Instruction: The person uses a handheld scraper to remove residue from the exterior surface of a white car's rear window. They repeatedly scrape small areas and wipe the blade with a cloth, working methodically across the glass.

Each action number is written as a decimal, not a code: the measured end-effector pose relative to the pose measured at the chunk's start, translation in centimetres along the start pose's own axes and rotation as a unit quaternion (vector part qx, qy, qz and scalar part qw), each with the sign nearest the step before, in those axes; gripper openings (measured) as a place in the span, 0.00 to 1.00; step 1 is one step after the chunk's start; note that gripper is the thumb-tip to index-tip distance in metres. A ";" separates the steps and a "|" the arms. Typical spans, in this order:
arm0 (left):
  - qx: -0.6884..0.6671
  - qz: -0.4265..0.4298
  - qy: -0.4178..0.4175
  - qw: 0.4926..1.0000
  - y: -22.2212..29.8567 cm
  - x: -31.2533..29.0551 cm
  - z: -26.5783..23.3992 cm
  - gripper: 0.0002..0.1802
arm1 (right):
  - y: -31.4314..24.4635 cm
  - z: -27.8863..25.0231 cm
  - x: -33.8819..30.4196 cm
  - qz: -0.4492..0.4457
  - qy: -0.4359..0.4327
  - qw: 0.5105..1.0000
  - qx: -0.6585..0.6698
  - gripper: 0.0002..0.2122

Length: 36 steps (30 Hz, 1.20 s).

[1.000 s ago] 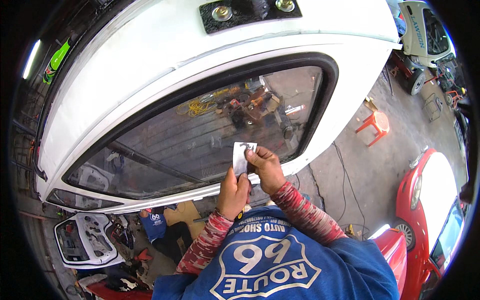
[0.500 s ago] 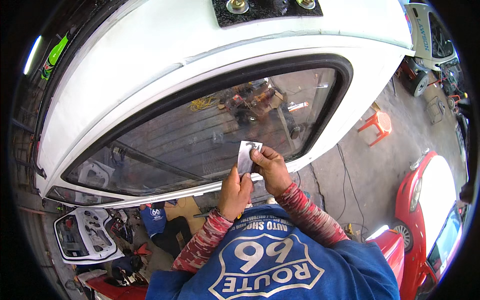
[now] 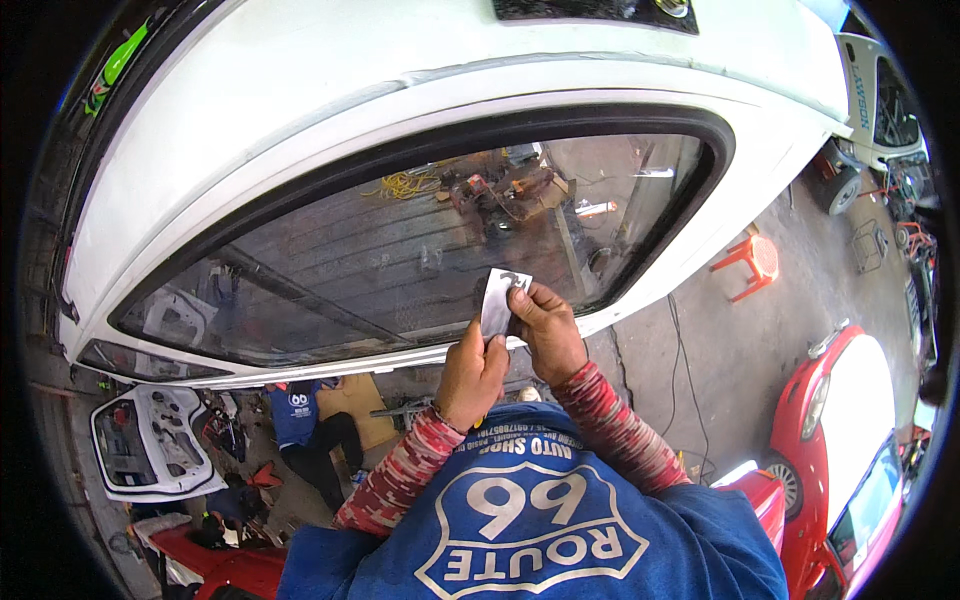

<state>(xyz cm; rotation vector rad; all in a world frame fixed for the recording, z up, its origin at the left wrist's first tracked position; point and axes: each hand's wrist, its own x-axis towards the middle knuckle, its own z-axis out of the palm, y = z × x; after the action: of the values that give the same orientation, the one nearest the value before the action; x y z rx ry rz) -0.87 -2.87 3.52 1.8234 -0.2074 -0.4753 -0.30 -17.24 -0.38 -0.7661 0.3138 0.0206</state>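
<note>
A small white-and-grey rectangular sheet [image 3: 499,305] with dark marks at one top corner is held upright between my two hands; whether it is paper, card or an abrasive sheet I cannot tell. My left hand [image 3: 471,378] grips its lower end, thumb on the near face. From the right, my right hand [image 3: 549,332] pinches the edge, thumb on top and fingers partly hidden behind. Just beyond the hands is the side window [image 3: 390,260] of a white vehicle [image 3: 300,75], framed by a black rubber seal [image 3: 440,130].
On the right stand an orange plastic stool [image 3: 755,262] and a red car [image 3: 845,420]; cables [image 3: 678,370] lie on the floor. At lower left, a white car door [image 3: 165,445] is near a person in a blue shirt [image 3: 295,412]. A black plate [image 3: 590,12] sits on the vehicle.
The view has shifted slightly, with the vehicle and surroundings moving in the picture. My hands keep their hold, and the sheet has turned a little.
</note>
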 end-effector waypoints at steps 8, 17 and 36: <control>0.054 0.026 0.020 0.998 -1.1 0.4 0.0 0.17 | -0.6 -0.2 0.1 -0.028 -0.034 0.999 -0.016 0.10; 0.031 0.042 0.022 0.998 -1.5 0.2 0.4 0.17 | -0.3 -0.1 -0.3 0.018 0.025 0.996 -0.079 0.12; 0.094 0.051 0.028 0.994 -1.8 0.8 -0.5 0.25 | -1.1 -0.2 -0.1 0.014 0.001 0.988 -0.152 0.15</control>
<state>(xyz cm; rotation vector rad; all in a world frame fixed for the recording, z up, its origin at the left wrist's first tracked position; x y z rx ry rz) -0.11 -2.17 1.79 1.9971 -0.3141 -0.3420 -0.36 -18.16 0.25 -1.0643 0.3279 0.0964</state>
